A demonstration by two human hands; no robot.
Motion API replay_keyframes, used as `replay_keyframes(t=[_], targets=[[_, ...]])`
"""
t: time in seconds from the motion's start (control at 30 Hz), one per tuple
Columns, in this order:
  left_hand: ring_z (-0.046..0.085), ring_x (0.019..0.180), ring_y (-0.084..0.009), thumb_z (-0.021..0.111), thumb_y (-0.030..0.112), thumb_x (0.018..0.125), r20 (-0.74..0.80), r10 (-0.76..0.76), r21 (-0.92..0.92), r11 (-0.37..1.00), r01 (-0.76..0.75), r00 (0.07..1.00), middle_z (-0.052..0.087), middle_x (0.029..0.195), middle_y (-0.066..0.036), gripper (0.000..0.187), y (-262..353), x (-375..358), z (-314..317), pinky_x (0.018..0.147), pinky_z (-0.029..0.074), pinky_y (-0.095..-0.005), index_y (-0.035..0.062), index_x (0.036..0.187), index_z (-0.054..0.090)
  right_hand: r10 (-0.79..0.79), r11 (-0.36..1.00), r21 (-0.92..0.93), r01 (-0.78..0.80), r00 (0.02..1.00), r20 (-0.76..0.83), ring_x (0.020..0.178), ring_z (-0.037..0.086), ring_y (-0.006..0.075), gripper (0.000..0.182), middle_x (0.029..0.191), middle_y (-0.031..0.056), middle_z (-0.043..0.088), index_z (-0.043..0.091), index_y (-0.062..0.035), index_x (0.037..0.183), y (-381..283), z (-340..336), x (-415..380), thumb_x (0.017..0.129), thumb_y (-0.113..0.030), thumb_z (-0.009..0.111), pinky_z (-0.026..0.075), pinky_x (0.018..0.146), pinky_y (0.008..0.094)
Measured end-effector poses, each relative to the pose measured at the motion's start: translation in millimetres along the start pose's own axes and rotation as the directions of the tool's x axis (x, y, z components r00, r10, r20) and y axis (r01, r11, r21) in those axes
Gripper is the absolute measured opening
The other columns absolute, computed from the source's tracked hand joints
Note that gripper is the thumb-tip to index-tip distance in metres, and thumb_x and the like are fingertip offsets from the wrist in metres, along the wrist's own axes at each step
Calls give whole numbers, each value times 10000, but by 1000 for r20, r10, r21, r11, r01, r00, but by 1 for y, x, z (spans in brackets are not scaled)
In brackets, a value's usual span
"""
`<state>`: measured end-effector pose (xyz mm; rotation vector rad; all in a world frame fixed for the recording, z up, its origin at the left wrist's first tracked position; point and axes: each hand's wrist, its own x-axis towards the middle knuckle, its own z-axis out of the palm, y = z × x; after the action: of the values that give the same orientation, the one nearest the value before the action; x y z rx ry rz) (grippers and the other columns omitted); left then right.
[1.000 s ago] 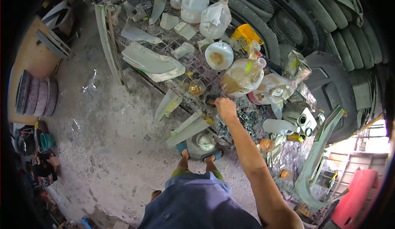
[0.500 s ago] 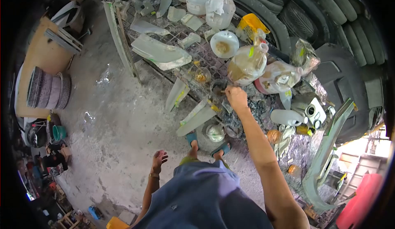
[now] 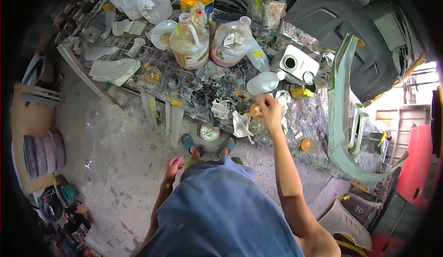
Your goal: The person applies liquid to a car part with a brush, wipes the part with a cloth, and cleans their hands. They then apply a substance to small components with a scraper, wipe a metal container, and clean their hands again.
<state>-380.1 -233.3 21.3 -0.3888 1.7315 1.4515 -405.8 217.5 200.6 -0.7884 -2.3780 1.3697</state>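
My right hand [image 3: 269, 110] reaches over the workbench, its fingers pinched at the rim of a small plastic cup [image 3: 255, 112] with orange residue. The fingertips partly cover the cup, which still appears to be on the bench. Close by lie a white translucent bottle [image 3: 262, 83] on its side and a crumpled white cloth [image 3: 283, 101]. My left hand [image 3: 172, 168] hangs beside my body above the floor, empty, with loosely bent fingers. Another orange-stained cup [image 3: 309, 145] stands farther right, and a third cup [image 3: 152, 74] is to the left.
Two large jugs [image 3: 189, 44] [image 3: 231, 42] stand behind the bench's middle. A white metal can [image 3: 295, 63] is at their right. A long curved green-grey panel [image 3: 339, 109] leans at the right end. Pale panel pieces [image 3: 115, 70] lie at the left. A clear wrapped bundle [image 3: 209, 132] rests by my feet.
My right hand has left the dark cup between the jugs and the front edge and is now at the orange-stained cup farther right. My view has shifted right along the bench. My left fingers have drawn in.
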Motion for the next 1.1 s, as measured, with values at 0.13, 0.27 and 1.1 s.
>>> replay_keyframes(t=[0.13,0.27,1.1], targets=[[634,827,-117,558,240,927,265,84,166,977,-131,960,672,961,-63,261,62,34,91,718,513,-255,23,1056,625,176,983,56,-175,984,-11,604,491,81,192,661,47,594,663,30,937,38,-19,-61,859,-131,596,422,571,261],[623,967,-164,541,210,932,426,-81,63,996,60,901,642,1096,-95,307,73,52,174,807,503,-283,32,1182,547,269,962,53,-267,963,-19,612,472,60,203,641,26,560,663,37,960,71,-11,-100,858,-128,604,413,570,246],[625,883,-166,618,109,881,270,15,-723,663,192,963,640,938,-59,103,43,55,280,801,501,-307,81,976,591,324,859,164,-485,764,558,474,362,18,146,561,-61,461,624,-35,999,147,-13,-121,854,-49,623,270,431,205]])
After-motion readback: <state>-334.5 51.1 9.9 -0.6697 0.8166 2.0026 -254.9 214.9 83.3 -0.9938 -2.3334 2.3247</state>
